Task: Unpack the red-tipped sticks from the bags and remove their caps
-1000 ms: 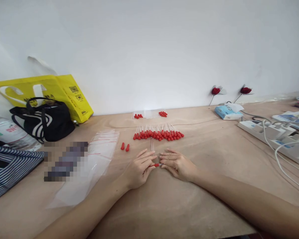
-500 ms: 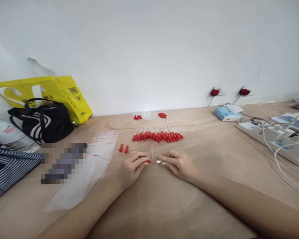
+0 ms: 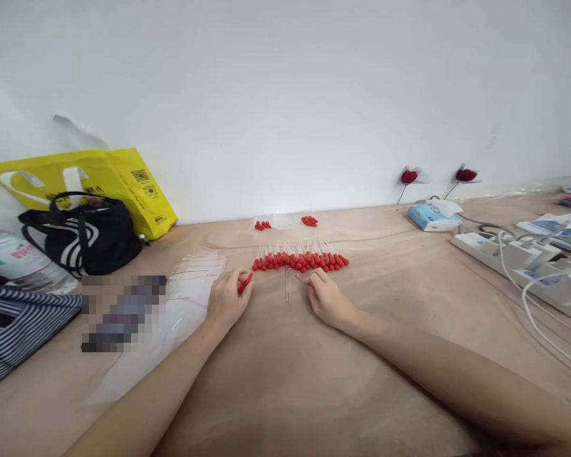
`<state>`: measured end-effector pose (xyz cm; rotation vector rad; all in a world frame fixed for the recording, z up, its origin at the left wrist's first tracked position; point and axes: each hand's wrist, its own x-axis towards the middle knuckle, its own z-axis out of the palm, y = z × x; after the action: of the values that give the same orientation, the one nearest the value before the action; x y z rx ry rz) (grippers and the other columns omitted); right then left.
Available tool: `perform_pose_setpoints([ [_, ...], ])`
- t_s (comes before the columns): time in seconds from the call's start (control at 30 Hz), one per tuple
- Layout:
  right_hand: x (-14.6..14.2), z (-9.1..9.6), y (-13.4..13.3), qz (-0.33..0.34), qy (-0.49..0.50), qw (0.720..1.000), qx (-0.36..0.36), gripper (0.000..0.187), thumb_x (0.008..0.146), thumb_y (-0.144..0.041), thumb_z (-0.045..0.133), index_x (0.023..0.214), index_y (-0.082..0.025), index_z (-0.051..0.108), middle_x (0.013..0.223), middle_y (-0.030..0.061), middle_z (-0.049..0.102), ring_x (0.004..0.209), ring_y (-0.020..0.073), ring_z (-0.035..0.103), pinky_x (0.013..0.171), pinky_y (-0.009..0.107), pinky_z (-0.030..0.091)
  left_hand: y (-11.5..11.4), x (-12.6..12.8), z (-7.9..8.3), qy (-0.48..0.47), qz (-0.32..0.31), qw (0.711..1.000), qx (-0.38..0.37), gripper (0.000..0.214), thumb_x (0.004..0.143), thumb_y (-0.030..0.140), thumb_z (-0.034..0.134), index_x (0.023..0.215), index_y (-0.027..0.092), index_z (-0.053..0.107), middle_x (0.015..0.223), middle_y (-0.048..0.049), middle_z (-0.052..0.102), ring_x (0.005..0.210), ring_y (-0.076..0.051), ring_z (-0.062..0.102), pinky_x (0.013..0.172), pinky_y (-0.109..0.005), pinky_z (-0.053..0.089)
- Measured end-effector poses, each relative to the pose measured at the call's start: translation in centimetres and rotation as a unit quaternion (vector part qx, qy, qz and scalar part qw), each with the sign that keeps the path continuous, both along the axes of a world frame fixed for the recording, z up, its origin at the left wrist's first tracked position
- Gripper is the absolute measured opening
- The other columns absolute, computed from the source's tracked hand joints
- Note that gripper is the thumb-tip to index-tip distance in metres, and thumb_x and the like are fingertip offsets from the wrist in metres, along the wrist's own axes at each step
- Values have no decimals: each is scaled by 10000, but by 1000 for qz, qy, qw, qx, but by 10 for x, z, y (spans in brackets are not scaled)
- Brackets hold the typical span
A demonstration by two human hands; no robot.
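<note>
At frame centre, clear tubes point down-frame, the right hand nearer, its grip unreadable, the left hand pinching a red bulb.

Behind the row of droppers, two bulb clusters are lying, apparently in a pouch; before it, tubes are resting. Left of it, bags are lying; well to its right, a power strip is sitting.

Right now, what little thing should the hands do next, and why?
Perhaps bring the red bulb in the left hand toward the clear tubes beside the right hand: no red shows on their near ends, unlike the red-tipped row behind.
</note>
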<state>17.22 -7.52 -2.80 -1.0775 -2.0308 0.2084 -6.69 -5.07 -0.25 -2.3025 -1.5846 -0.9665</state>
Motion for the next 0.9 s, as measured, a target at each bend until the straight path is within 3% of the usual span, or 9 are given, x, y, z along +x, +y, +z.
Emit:
perform_pose_setpoints([
  [0.2, -18, -1, 15, -10, -3, 1000, -10, 195, 732, -27, 371, 814, -167, 478, 873, 74, 441, 802, 163, 479, 753, 313, 448, 2, 0, -3, -5, 14, 1000, -20, 192, 711, 285, 566, 867, 194, 499, 701, -16, 612, 715, -208, 568, 682, -338, 413],
  [0.37, -21, 5, 14, 8, -2, 999, -37, 90, 795, -183, 460, 828, -149, 537, 857, 67, 457, 766, 145, 492, 742, 296, 453, 1, 1, 0, -7, 12, 999, -34, 211, 709, 312, 577, 871, 190, 519, 755, -33, 618, 751, -216, 558, 689, -335, 402],
  [0.5, -21, 9, 12, 18, 3, 998, -64, 195, 793, -311, 516, 876, -141, 563, 852, 64, 477, 716, 135, 499, 688, 292, 464, -3, 2, 1, 32, 8, 999, -30, 161, 728, 322, 557, 822, 193, 548, 770, -39, 617, 775, -224, 541, 707, -342, 388],
  [0.63, -18, 10, 9, 20, 25, 997, -70, 181, 813, -292, 493, 890, -144, 565, 840, 60, 486, 732, 133, 512, 684, 280, 466, -2, 4, 4, 22, 26, 999, -19, 174, 751, 343, 516, 816, 196, 583, 787, -45, 627, 781, -223, 540, 700, -333, 387],
  [0.7, -15, 11, 5, 25, 34, 997, -69, 162, 818, -272, 485, 882, -147, 564, 835, 59, 487, 730, 130, 511, 667, 272, 466, 4, 5, 11, 13, 58, 997, -49, 217, 751, 374, 501, 820, 195, 603, 831, -59, 637, 820, -238, 545, 710, -341, 388],
  [0.8, -8, 11, -5, 32, 44, 997, -59, 149, 816, -265, 485, 874, -152, 563, 843, 61, 488, 736, 133, 508, 648, 271, 467, 21, 10, 25, 11, 147, 975, -167, 315, 743, 458, 468, 860, 212, 625, 866, -67, 655, 904, -268, 545, 745, -361, 381],
  [0.9, 2, 12, -16, 43, 51, 996, -50, 136, 809, -249, 491, 874, -154, 564, 858, 65, 489, 741, 133, 508, 633, 267, 466, 40, 15, 37, 11, 186, 938, -293, 397, 754, 523, 391, 716, 223, 649, 595, -34, 656, 725, -232, 604, 715, -347, 393],
])
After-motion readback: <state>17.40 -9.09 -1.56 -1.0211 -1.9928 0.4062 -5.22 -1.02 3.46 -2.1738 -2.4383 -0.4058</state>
